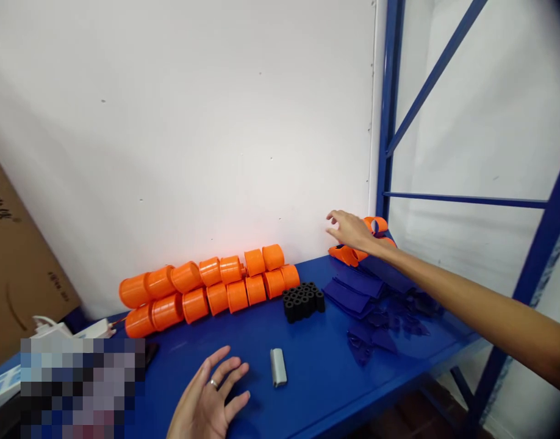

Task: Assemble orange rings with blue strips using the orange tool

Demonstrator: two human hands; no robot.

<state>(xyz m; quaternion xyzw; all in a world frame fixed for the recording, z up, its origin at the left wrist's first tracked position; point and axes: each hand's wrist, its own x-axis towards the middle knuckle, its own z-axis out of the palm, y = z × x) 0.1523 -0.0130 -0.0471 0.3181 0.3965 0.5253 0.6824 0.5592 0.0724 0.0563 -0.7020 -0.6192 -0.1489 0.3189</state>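
My left hand [211, 396] hovers low over the blue table [316, 372] near its front edge, fingers spread, a ring on one finger, holding nothing. A small grey block [278, 366] lies just right of it. My right hand [351, 231] reaches far out to the back right corner, fingers apart, over a small pile of orange curved pieces [376, 227]. It holds nothing that I can see.
Two rows of orange cylinders [207, 289] lie stacked along the white wall. A cluster of black tubes [304, 300] stands beside them. Flat dark blue pieces [366, 299] are spread at the right. A cardboard box [14, 274] leans at the left, and blue rack posts [390, 110] rise on the right.
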